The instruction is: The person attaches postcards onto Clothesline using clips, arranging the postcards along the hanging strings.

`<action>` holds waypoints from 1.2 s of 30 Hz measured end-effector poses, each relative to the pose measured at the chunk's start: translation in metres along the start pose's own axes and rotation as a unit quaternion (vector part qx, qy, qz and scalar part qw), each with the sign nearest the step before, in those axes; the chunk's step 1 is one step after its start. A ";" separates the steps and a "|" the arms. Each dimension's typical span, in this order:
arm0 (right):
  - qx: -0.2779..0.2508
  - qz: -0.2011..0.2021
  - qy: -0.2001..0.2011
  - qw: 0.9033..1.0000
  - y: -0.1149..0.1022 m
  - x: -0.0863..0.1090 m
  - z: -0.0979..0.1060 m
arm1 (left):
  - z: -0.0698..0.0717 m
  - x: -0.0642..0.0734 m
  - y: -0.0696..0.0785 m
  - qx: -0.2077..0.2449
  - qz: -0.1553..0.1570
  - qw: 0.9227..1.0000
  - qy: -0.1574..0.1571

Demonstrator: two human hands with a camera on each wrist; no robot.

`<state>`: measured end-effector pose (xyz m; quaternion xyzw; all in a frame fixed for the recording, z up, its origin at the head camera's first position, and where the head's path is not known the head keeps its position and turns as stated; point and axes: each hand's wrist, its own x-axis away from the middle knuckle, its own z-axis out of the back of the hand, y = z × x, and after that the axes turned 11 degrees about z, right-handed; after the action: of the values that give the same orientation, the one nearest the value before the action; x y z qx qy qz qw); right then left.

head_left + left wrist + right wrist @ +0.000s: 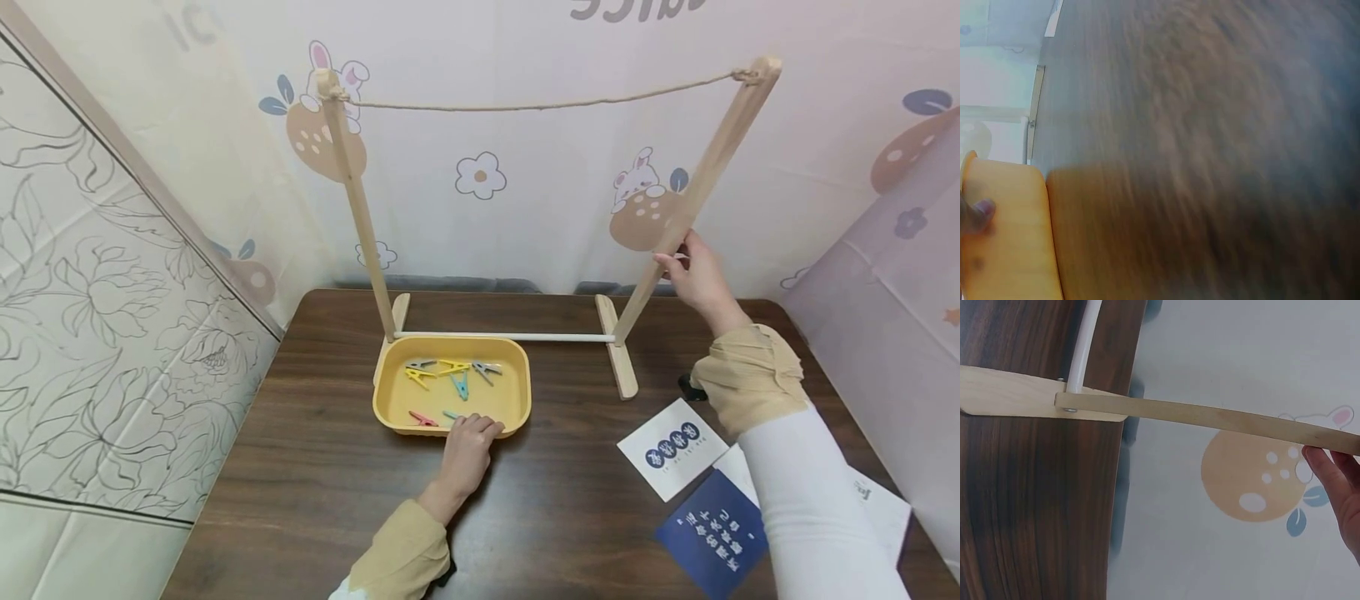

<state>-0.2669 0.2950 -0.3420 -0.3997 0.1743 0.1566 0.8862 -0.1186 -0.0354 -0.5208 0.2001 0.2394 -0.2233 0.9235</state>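
My left hand (468, 450) grips the near rim of a yellow plastic basin (384, 400), fingers over the edge. In the left wrist view the thumb (984, 211) lies against the basin's outer wall (1016, 250). Several small clothespins in yellow, grey, blue (460, 386) and pink (423, 419) lie inside. Farther right, my right hand (697, 271) holds the right wooden post (701, 183) of a small clothesline rack, at about mid-height. The right wrist view shows thumb and fingers at the edge of this post (1210, 419). A thin rope (525, 108) joins both post tops.
The left post (360, 217) stands behind the basin; a white rod (562, 337) links the posts near their feet (621, 367). Cards, one white (671, 450) and one blue (712, 533), lie on the brown table (555, 500) by my right forearm. A printed curtain (525, 208) hangs behind.
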 end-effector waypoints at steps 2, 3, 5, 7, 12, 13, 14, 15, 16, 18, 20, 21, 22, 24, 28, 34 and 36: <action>0.002 -0.007 -0.003 1.000 0.002 0.000 0.003 | -0.001 -0.001 0.002 -0.003 0.000 1.000 0.002; 0.001 -0.010 -0.005 1.000 0.003 0.001 0.005 | -0.002 -0.002 0.004 -0.004 -0.001 1.000 0.003; 0.004 -0.017 -0.010 1.000 0.005 0.002 0.009 | -0.003 -0.003 0.005 -0.006 -0.002 1.000 0.006; 0.007 -0.023 -0.014 1.000 0.006 0.003 0.012 | -0.005 -0.004 0.007 -0.006 -0.004 1.000 0.005; 0.013 -0.025 -0.011 1.000 0.010 0.006 0.019 | -0.008 -0.007 0.011 -0.006 -0.005 1.000 0.003; 0.016 -0.024 -0.010 1.000 0.011 0.006 0.020 | -0.009 -0.007 0.012 -0.007 -0.005 1.000 0.002; 0.018 -0.023 -0.008 1.000 0.011 0.007 0.021 | -0.010 -0.008 0.013 -0.009 -0.005 1.000 0.001; 0.020 -0.023 -0.008 1.000 0.012 0.007 0.022 | -0.010 -0.008 0.014 -0.013 -0.006 1.000 -0.001; 0.021 -0.022 -0.007 1.000 0.012 0.007 0.023 | -0.010 -0.009 0.015 -0.014 -0.006 1.000 -0.003; 0.023 -0.022 -0.008 0.999 0.012 0.008 0.025 | -0.011 -0.010 0.018 -0.019 -0.007 1.000 -0.006; 0.026 -0.025 -0.010 0.999 0.012 0.009 0.027 | -0.011 -0.011 0.020 -0.022 -0.008 1.000 -0.008; 0.027 -0.027 -0.012 0.999 0.012 0.009 0.028 | -0.012 -0.011 0.021 -0.022 -0.009 1.000 -0.008; 0.029 -0.028 -0.013 0.999 0.013 0.010 0.029 | -0.012 -0.011 0.022 -0.023 -0.010 1.000 -0.007; 0.031 -0.031 -0.015 0.999 0.013 0.011 0.030 | -0.013 -0.012 0.023 -0.027 -0.012 1.000 -0.007; 0.038 -0.035 -0.015 0.999 0.015 0.011 0.030 | -0.013 -0.012 0.025 -0.034 -0.011 0.999 -0.011; 0.051 -0.032 0.003 0.998 0.017 0.010 0.026 | -0.012 -0.013 0.026 -0.039 0.002 0.999 -0.026; 0.053 -0.034 0.009 0.998 0.016 0.010 0.025 | -0.011 -0.013 0.027 -0.041 0.006 0.999 -0.034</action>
<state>-0.2604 0.3258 -0.3416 -0.3592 0.1767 0.1132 0.9094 -0.1194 -0.0039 -0.5155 0.1563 0.2159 -0.2144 0.9397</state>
